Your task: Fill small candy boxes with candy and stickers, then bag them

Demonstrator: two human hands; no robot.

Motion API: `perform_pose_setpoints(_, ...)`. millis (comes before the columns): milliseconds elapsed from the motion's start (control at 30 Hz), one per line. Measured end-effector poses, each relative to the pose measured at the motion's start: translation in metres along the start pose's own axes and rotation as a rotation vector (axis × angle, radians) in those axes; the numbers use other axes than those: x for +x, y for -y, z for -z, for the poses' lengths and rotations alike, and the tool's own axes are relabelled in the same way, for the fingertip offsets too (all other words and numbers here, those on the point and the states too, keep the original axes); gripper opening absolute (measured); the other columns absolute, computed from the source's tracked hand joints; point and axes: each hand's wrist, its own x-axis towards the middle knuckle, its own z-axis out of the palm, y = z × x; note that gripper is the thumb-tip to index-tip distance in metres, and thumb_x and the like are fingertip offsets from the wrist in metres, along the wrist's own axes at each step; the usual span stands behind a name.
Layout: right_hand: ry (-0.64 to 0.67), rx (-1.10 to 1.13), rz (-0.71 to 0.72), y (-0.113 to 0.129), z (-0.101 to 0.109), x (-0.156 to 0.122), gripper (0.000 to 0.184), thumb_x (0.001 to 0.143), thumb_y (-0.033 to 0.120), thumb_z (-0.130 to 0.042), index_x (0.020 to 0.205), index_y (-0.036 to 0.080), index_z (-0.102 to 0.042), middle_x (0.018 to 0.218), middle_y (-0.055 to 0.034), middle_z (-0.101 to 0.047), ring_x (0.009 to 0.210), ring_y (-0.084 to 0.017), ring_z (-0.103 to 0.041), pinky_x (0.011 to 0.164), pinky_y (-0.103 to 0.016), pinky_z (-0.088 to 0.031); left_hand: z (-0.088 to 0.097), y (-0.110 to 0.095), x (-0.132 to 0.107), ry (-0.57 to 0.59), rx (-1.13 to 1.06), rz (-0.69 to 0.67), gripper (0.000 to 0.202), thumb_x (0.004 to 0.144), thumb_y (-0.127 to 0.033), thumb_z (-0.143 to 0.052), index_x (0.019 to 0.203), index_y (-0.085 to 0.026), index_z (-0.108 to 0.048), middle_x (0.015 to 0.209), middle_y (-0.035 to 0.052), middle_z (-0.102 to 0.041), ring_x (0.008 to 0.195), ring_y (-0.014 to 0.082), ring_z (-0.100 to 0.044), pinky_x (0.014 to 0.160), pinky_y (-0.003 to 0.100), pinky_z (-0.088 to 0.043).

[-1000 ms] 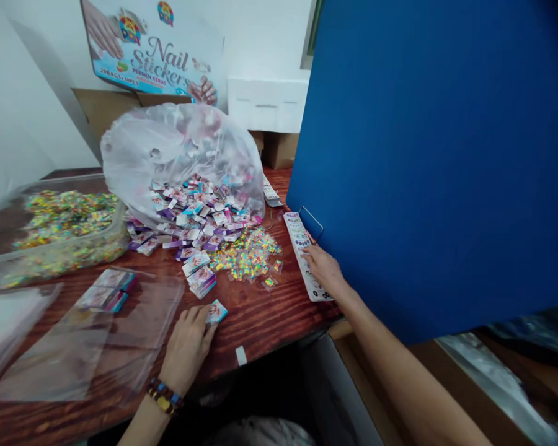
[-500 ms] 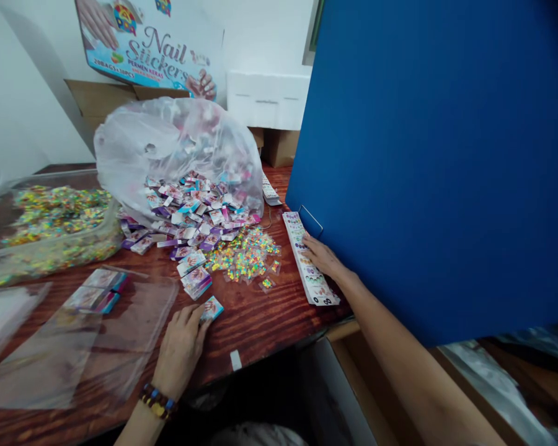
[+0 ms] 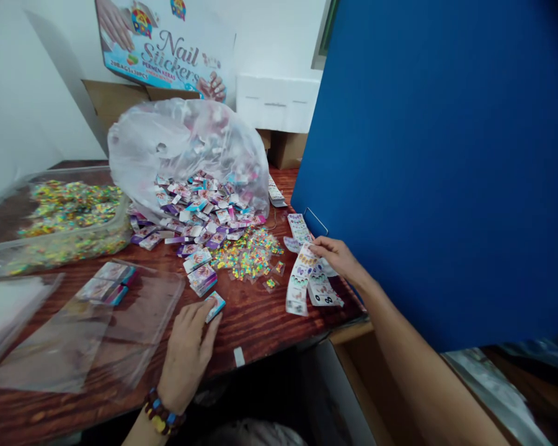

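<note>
Bracelet (image 3: 162, 414): toward 7 o'clock, on the left wrist (image 3: 173, 391); chunky beads, dark brown, blue and golden yellow, strung close together
Right forearm (image 3: 418, 341): toward 4 o'clock, bare, smoothly tapering
Clothing (image 3: 255, 432): at 6 o'clock, pale grey, mottled, partly blurred

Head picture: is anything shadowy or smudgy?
In the head view, a grey, shadowy band slants down the white wall; also in the head view, the whitish plastic sheets at the left edge look smeared, while the printed white paper strip in the right hand shows its patterns fairly clearly.
</note>
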Motion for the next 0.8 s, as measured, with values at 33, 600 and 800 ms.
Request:
perform_pose_setpoints(33, 0.065, 0.118, -0.013, 0.016, 0.002, -0.002, 0.027, 0.079, 0.042, -0.058, 0.073, 0.017, -0.062, 0.064, 0.0014, -0.061, 0.060, -0.014, -0.055, 0.058, -0.025, -0.043, 0.000, -0.009, 0.005, 0.018, -0.070, 0.019, 0.028, 0.092, -0.033, -0.047, 0.115, -0.022, -0.058, 0.110, 0.0080, -0.064, 0.104, 0.0230, -0.058, 0.093, 0.041, -0.045)
perform_pose_setpoints(600, 0.205, -0.053, 0.527, 0.101, -0.094, -0.101, 0.021, 0.089, 0.022, -0.053, 0.101, 0.022, -0.069, 0.107, -0.0067, -0.072, 0.099, -0.022, -0.065, 0.090, -0.036, -0.046, -0.027, -0.034, 0.034, 0.254, -1.194, 0.829, 0.034, 0.071, -0.046, -0.067, 0.088, -0.017, -0.063, 0.078, 0.0018, -0.067, 0.061, 0.0126, -0.060, 0.057, 0.024, -0.046)
perform_pose_setpoints(800, 0.104, 0.167, 0.290, 0.084, -0.107, -0.103, 0.020, 0.088, 0.028, -0.056, 0.101, 0.024, -0.069, 0.107, -0.0067, -0.071, 0.101, -0.021, -0.064, 0.090, -0.036, -0.048, -0.024, -0.031, 0.029, 0.351, -1.034, 0.609, 0.023, 0.072, -0.032, -0.067, 0.088, -0.015, -0.068, 0.077, 0.0040, -0.071, 0.066, 0.0139, -0.061, 0.062, 0.023, -0.047)
